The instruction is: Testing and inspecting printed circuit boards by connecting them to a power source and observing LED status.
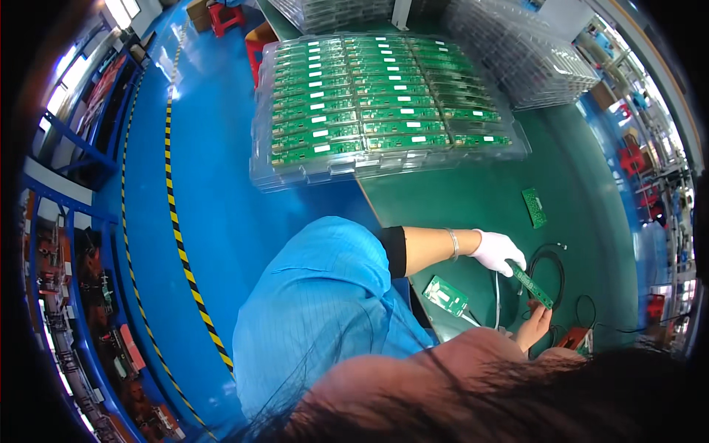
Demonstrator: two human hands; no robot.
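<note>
My left hand [498, 252], in a white glove, is closed on the far end of a long narrow green circuit board [531, 286]. The fingers of my bare right hand [535, 325] are closed at the near end of the same board, so it slants between both hands above the green table. A wider green board with a white patch [444, 295] lies left of my hands, close to the table's edge. Beyond them rests another small green board [533, 207]. A black cable [559, 269] loops just right of the held board, and a white cable [497, 299] runs beside it.
A stack of clear plastic trays [310, 176] filled with rows of green boards stands at the far side. More clear trays [532, 66] are piled behind it on the right. A red-orange block [572, 338] with wires sits near my right hand. Shelving [74, 295] lines the left.
</note>
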